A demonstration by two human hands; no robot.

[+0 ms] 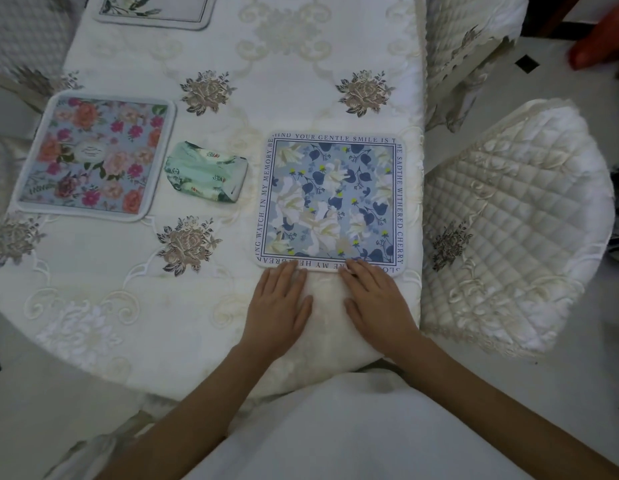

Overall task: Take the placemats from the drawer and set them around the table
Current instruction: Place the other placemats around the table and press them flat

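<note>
A square blue-and-white floral placemat (330,202) with a printed text border lies flat near the table's right edge. My left hand (278,306) and my right hand (375,301) rest palm down on the tablecloth just below it, fingertips touching its near edge, holding nothing. A second placemat (93,155) with pink and orange flowers lies at the left. A third placemat (155,8), pale with green leaves, is partly cut off at the top.
A green soft tissue pack (207,171) lies between the two nearer placemats. The round table (204,98) has an embroidered white cloth. Quilted cream chairs stand at the right (515,230) and upper right (470,39). A red object (602,39) sits at the far right.
</note>
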